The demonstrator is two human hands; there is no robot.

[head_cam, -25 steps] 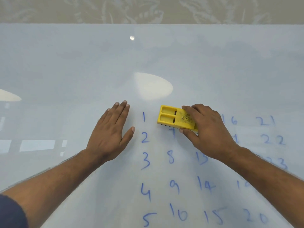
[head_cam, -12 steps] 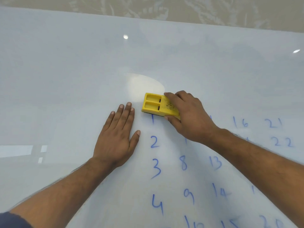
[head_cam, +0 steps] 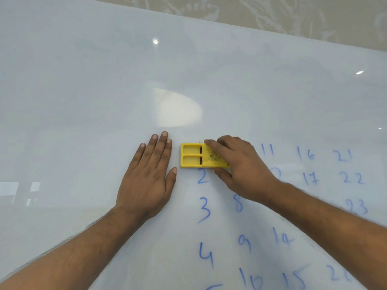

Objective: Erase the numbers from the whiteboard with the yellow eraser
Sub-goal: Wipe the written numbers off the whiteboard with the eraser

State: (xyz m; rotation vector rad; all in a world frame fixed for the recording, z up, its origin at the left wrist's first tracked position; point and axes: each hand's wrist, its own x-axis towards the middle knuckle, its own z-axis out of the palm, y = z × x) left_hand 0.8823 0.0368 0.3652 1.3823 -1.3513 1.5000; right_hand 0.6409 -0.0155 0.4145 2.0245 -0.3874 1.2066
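The yellow eraser (head_cam: pixel 194 155) lies flat on the whiteboard (head_cam: pixel 104 91), at the top of the leftmost column of blue numbers, just above the 2 (head_cam: pixel 202 177). My right hand (head_cam: pixel 240 166) grips its right half, fingers over the top and thumb below. My left hand (head_cam: pixel 150 176) rests flat on the board, fingers spread, just left of the eraser. Blue numbers such as 3 (head_cam: pixel 204 209), 11 (head_cam: pixel 268 149), 16 (head_cam: pixel 306 154) and 21 (head_cam: pixel 342 154) remain in columns to the right and below. No 1 is visible where the eraser sits.
The whiteboard's top edge (head_cam: pixel 272 31) runs diagonally across the upper right, with a beige patterned wall (head_cam: pixel 293 13) behind it. Bright light reflections (head_cam: pixel 178 109) sit on the board above the hands. The board's left half carries no writing.
My right hand slid the eraser left from the second column, then onto the spot where the 1 stood. The 1 no longer shows. My left hand stays flat on the board.
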